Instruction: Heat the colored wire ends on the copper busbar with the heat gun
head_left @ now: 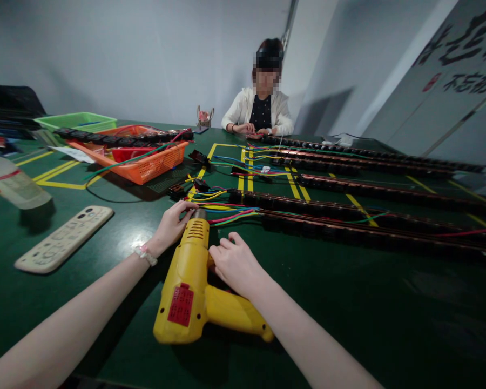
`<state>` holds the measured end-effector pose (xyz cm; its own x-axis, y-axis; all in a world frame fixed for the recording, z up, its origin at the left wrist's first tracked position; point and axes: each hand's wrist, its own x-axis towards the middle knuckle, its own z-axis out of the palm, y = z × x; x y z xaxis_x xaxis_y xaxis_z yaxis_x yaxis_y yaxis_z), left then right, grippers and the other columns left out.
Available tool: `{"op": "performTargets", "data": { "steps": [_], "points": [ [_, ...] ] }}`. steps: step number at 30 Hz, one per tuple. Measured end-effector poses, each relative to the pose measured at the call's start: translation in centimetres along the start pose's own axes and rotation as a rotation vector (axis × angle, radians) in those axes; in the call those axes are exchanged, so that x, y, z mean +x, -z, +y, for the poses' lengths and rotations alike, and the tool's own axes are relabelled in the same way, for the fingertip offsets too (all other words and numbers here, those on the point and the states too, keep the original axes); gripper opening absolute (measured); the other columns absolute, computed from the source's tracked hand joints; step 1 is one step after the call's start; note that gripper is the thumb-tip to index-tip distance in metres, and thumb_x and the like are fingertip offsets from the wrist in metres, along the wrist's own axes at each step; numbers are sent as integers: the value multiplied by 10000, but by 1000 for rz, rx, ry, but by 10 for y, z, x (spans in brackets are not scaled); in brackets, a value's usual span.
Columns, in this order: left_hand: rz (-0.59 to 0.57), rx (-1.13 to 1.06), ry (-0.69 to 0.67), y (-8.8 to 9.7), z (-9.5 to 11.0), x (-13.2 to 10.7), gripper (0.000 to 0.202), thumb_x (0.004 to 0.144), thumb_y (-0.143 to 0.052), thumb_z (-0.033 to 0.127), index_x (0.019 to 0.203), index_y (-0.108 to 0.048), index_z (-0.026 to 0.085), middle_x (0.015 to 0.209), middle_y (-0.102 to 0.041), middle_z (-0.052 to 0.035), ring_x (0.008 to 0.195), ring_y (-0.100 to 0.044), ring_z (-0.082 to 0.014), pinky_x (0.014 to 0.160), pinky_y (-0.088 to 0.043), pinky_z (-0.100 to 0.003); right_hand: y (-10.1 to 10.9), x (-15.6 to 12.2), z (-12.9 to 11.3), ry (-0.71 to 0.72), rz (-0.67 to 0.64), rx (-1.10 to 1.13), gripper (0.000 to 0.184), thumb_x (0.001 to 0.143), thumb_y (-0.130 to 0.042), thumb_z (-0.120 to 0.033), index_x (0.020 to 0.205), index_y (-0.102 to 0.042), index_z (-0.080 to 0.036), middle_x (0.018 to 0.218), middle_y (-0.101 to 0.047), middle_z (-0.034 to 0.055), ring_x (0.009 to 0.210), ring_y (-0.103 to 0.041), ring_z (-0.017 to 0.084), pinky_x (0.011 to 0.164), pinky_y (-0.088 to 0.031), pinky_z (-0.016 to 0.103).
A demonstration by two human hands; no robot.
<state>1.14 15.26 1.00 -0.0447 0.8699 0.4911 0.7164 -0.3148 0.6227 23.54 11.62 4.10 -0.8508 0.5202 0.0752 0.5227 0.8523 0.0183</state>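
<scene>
A yellow heat gun (185, 292) with a red label lies on its side on the green table, nozzle pointing away from me. My left hand (173, 227) is beside the nozzle, its fingertips pinched at the ends of coloured wires (230, 216). Those wires run right to a long dark bar with copper-coloured edges (328, 229). Close to the gun's trigger side is my right hand (237, 265), its fingers curled. The gun hides part of its fingertips, so what they hold, if anything, does not show.
Several similar dark bars with wires (389, 192) lie across the right. An orange basket (146, 168), a green basket (81, 120), a beige phone-shaped object (65, 237) and a bottle (14, 181) are on the left. Another person (261, 108) sits opposite, hands on the table.
</scene>
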Motion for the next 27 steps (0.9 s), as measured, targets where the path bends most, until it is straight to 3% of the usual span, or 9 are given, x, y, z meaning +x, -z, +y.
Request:
{"op": "performTargets", "data": {
  "steps": [7,20,27],
  "points": [
    [21,-2,-21,0,5,0,282,876,-450,348,963,-614,135,984,-623,-59,910,-575,-102,852,-467,-233,5,-10,10,-24,-13,-2,172,856,-422,-257,929,-527,-143,906,-571,39,969,-490,138,983,-244,348],
    [33,26,-32,1,7,-1,280,875,-464,337,971,-622,127,980,-629,-57,919,-581,-104,858,-457,-227,10,-62,60,-211,9,-39,138,830,-453,-197,884,-571,-152,835,-557,13,852,-457,96,947,-211,295],
    [35,20,-29,0,8,-2,284,870,-470,345,989,-626,139,993,-628,-57,923,-583,-106,843,-460,-221,13,-66,62,-270,-19,-56,170,849,-434,-219,915,-580,-162,848,-564,11,861,-474,85,963,-224,285]
  ]
}}
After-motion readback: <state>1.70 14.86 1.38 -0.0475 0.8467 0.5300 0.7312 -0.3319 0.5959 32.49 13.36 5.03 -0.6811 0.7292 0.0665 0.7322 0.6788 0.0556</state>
